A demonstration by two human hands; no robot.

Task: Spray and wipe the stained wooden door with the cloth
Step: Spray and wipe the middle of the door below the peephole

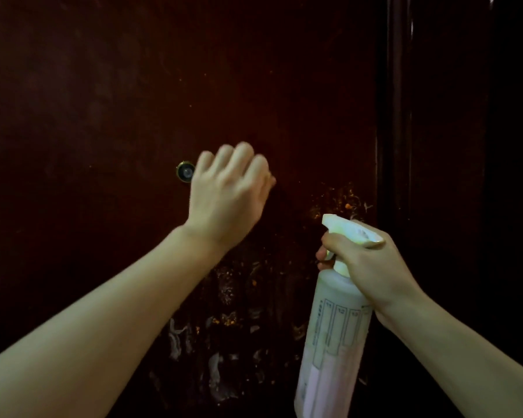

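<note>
Spray bottle (329,333): the right hand (372,267) is gripping its neck, fingers (322,254) curling around the trigger, nozzle pointing at the door.
Left hand (227,197): it is reaching up to the door, fingers bent; what it is holding is hiding behind it, so I cannot tell.
Door (103,101): dark wood, showing white and orange stains (224,327) low between the arms.
Peephole (184,171): it is peeking out just left of the left hand.
Door frame (399,116): it is standing at the right.
</note>
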